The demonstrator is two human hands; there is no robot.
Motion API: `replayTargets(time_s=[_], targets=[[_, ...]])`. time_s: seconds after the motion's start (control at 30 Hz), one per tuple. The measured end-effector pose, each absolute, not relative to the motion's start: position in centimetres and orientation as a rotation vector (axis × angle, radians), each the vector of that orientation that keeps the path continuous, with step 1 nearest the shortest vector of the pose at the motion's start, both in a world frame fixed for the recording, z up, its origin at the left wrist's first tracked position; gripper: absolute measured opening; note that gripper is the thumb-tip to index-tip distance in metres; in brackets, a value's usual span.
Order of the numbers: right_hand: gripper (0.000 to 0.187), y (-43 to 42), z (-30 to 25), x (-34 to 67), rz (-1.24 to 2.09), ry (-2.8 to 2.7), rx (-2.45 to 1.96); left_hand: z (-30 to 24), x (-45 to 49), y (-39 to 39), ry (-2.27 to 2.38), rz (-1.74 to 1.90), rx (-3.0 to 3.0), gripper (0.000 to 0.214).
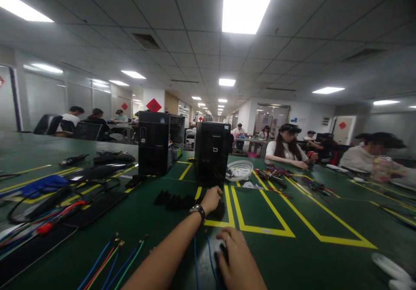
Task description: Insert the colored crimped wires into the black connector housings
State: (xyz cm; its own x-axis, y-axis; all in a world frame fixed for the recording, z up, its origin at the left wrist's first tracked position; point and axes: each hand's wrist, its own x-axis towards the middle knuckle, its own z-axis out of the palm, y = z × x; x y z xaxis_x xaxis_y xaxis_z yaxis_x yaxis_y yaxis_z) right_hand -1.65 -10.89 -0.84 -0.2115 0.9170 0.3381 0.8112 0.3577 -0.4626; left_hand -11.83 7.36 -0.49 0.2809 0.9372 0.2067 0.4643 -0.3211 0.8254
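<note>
My left hand (212, 199), wearing a watch on the wrist, reaches forward over the green table in front of a black computer tower (212, 151). Its fingers bend down close together, and I cannot make out what is in them. Fuzzy dark pieces (173, 200) lie to its left, and another dark clump (219, 211) lies just under and right of it. Nearer to me, my right hand (236, 255) hovers low with fingers apart. Beside it run thin blue cables (210, 253); something black shows partly beneath its fingers.
A second black tower (154, 142), its side open, stands left. Coloured cables (113, 255) lie front left, near a blue glove-like item (43, 186). A white basket (239, 170) and tangled wires (276, 175) are farther right. A person (287, 149) sits across the table.
</note>
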Motion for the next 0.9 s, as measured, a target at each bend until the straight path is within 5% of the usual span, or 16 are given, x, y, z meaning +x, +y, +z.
replayTargets(time_s=[0.13, 0.37, 0.57, 0.9], targets=[[0.044, -7.2, -0.4, -1.9, -0.049, -2.036, -1.562, 1.8, -12.3, 7.2, 1.229, 0.948, 2.066, 0.026], [0.045, -1.4, -1.0, -2.3, -0.028, -2.105, -1.558, 7.0, -21.7, 6.5, 1.278, 0.779, 2.321, 0.049], [0.045, -0.4, -1.1, -1.9, 0.042, -2.152, -1.458, 3.8, -32.5, 4.4, 1.499, 0.355, 2.332, 0.074], [0.049, 0.2, -0.4, 4.4, 0.072, -2.172, -1.591, 0.9, -24.5, 4.9, 1.559, 0.411, 2.327, 0.056]])
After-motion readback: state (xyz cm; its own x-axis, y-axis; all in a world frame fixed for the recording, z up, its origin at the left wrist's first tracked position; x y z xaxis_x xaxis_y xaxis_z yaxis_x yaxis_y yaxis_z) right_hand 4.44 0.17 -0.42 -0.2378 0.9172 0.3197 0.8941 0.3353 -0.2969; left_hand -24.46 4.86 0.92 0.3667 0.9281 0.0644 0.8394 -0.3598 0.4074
